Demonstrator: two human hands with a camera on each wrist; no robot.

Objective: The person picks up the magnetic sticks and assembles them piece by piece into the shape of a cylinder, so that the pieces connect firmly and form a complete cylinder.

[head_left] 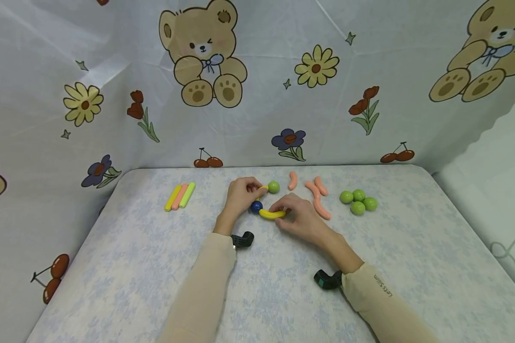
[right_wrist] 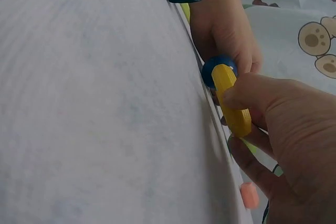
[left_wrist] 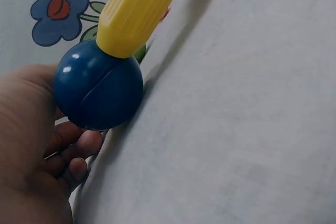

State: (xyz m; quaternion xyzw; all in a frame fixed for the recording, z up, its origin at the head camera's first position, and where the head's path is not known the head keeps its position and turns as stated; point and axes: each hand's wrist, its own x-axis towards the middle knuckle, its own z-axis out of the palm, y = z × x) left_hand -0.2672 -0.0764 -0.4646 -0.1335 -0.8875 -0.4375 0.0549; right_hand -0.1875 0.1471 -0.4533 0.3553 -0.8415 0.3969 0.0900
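In the head view my left hand [head_left: 240,194] pinches a short yellow stick [head_left: 264,187] between thumb and fingers, near a green ball [head_left: 273,186]. Just below that hand sits a glossy blue ball [head_left: 256,206]. From the ball a curved yellow stick [head_left: 271,215] runs rightward, its end against the ball; my right hand [head_left: 301,216] pinches its far end. The right wrist view shows the thumb laid over this yellow stick [right_wrist: 239,121], with the blue ball [right_wrist: 209,72] at its tip. In the left wrist view the blue ball [left_wrist: 100,87] hides some left fingers.
Yellow, salmon and lime straight sticks [head_left: 180,196] lie side by side at the left. Curved salmon sticks [head_left: 320,205] lie just beyond my right hand, with several green balls [head_left: 358,208] farther right. A patterned cloth [head_left: 257,128] hangs behind the table [head_left: 137,267].
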